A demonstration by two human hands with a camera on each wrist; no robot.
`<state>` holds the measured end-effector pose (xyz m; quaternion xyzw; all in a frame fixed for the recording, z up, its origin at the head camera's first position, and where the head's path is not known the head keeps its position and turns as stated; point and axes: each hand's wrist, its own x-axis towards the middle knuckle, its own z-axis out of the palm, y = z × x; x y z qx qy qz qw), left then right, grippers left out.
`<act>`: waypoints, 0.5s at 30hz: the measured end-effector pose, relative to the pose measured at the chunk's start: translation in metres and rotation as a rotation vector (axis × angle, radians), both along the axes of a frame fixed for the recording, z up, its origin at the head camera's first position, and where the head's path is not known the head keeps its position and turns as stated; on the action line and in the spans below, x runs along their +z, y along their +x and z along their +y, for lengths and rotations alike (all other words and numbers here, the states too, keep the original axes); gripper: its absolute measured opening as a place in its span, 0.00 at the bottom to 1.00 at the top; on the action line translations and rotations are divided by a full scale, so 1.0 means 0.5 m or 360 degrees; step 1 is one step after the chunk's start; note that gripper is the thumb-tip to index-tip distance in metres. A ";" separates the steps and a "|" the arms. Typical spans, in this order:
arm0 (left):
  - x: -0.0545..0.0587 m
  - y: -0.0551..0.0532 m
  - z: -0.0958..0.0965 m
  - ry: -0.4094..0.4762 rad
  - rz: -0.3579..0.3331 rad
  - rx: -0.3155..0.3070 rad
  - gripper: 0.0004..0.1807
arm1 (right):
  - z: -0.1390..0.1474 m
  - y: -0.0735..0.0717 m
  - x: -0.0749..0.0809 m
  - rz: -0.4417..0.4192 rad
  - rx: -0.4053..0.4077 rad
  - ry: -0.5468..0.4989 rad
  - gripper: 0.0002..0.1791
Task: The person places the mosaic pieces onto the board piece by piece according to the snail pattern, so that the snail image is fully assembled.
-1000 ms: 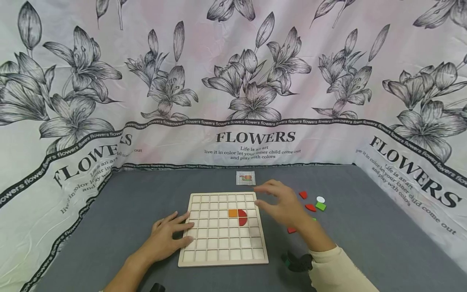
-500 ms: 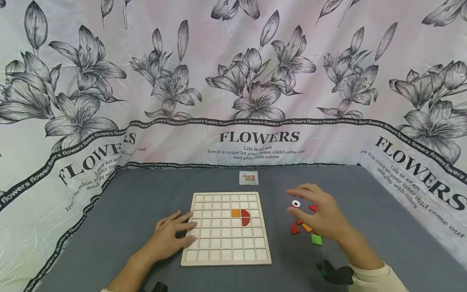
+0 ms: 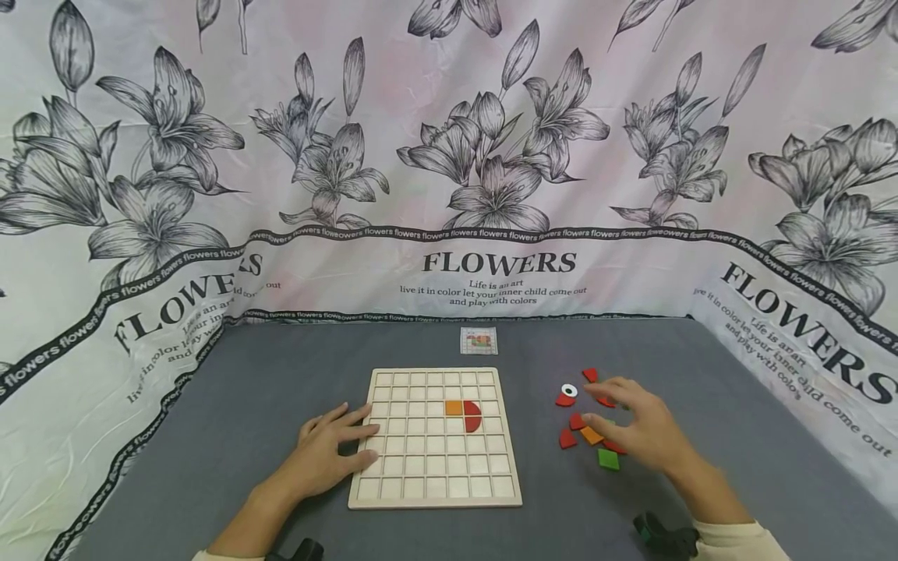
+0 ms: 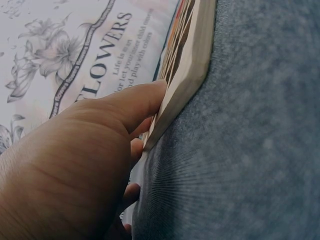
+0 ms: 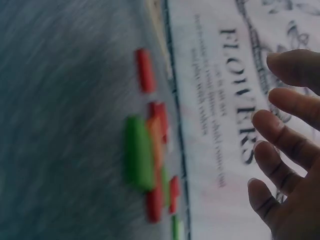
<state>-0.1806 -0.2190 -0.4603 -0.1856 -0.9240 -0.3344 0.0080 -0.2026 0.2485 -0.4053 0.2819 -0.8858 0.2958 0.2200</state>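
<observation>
A square wooden grid board (image 3: 421,448) lies on the grey tabletop, with one orange square (image 3: 454,407) and two red quarter-circle pieces (image 3: 472,417) set in its cells. My left hand (image 3: 324,450) rests on the board's left edge, fingers spread; in the left wrist view its thumb (image 4: 145,100) touches the frame. Over the loose pieces hovers my right hand (image 3: 641,425), fingers apart and nothing between them. Below and around it lie red quarter pieces (image 3: 567,438), an orange piece (image 3: 592,435), a green square (image 3: 608,459) and a white disc with a black dot (image 3: 569,391). The hand hides some pieces.
Behind the board lies a small card (image 3: 479,340) printed with a coloured grid picture. A white flower-print cloth (image 3: 498,273) hangs along the back and sides of the table. Each wrist wears a black device, such as the right one (image 3: 665,536).
My right hand has moved from beside the board's upper right corner rightward to the loose pieces, then slightly lower and further right. The left hand stays on the board's edge.
</observation>
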 end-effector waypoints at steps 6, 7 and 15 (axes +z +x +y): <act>-0.001 -0.001 0.002 -0.0003 0.0000 -0.0010 0.27 | 0.022 -0.007 -0.036 -0.0181 -0.0087 0.0063 0.20; -0.001 -0.001 0.002 -0.0006 0.0001 -0.0008 0.27 | 0.025 -0.008 -0.041 -0.0223 -0.0101 0.0071 0.20; 0.001 0.001 0.000 -0.0021 0.0015 -0.0009 0.28 | 0.036 -0.024 -0.072 -0.0257 -0.0102 0.0217 0.20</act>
